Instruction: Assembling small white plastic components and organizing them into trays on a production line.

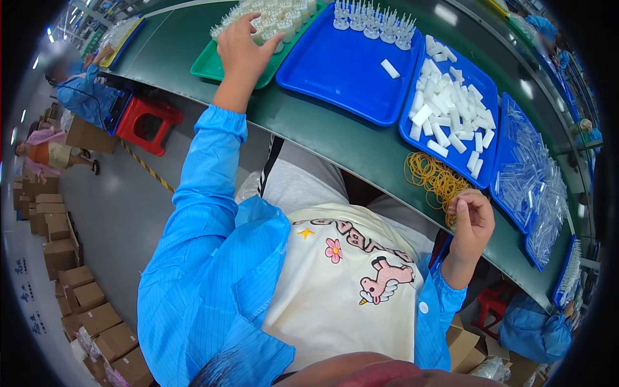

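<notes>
At the green tray (201, 64), my left hand (242, 55) reaches over rows of white and clear cylindrical pieces (274, 24). Its thumb and forefinger are spread apart beside the nearest pieces, and no held piece shows between them. My right hand (474, 222) is at the table's near edge, against a pile of yellow rubber bands (437, 179). Its fingers are curled in toward the thumb. Whatever they may pinch is too small or hidden to make out.
A blue tray (342, 71) holds clear stemmed pieces (377, 24) and one white block (390, 68). Another blue tray (412, 132) carries many white blocks (445, 106). Clear plastic tubes (532, 174) fill trays farther right. Behind a red stool (148, 122), a person (80, 90) sits at left.
</notes>
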Motion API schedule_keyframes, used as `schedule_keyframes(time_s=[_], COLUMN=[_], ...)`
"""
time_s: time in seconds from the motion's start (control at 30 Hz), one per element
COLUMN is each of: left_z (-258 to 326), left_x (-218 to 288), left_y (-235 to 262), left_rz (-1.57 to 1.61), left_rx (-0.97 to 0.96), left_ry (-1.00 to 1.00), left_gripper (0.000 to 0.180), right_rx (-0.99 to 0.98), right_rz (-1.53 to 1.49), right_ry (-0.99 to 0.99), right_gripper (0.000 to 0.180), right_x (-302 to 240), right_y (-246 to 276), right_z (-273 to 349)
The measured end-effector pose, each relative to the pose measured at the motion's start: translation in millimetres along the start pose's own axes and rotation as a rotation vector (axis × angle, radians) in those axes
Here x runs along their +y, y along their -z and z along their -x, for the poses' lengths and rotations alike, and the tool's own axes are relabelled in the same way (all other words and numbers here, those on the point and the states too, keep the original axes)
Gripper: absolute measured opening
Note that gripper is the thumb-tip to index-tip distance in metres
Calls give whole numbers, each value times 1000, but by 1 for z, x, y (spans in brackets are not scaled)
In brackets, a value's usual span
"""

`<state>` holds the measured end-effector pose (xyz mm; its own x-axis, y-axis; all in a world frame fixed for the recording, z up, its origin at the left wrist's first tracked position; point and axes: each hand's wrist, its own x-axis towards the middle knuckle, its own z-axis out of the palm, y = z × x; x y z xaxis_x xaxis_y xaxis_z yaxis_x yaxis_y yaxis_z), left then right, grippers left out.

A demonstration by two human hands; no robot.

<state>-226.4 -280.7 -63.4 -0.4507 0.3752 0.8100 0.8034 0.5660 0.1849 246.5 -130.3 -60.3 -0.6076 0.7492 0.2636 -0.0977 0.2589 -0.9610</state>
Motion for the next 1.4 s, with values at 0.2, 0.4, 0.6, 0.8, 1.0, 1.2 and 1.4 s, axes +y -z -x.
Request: schedule_keyframes(time_s=[0.2, 0.4, 0.6, 0.8, 1.0, 1.2, 1.4], left_z=[-13, -37, -52, -27, -7, -1, 12], left_x=[48, 72, 85, 89, 92, 95, 113], left_y=[-47, -132, -116, -129, -42, 6, -4], left_rz=[363, -126, -85, -115, 576, 1642, 2055], left_rx=[-211, -440, -609, -512, -323, -609, -621], left_ry=[-29, -41, 169, 13, 159, 726, 908], left_gripper=[50, 65, 47, 17, 25, 32, 25], right_rx=[-41, -310, -594, -542, -657, -675, -652], right_rz=[43, 410, 573, 924, 1423, 1230, 1064], right_ry=[15, 173, 301, 666, 548, 511, 475], right_gripper=[4, 7, 13, 28, 33, 26, 28], right_x=[-6, -44, -42, 8, 11, 34, 51], right_y=[1, -40, -79, -109, -152, -161, -151], right_z=[-21, -76, -144, -211, -212, -225, -234])
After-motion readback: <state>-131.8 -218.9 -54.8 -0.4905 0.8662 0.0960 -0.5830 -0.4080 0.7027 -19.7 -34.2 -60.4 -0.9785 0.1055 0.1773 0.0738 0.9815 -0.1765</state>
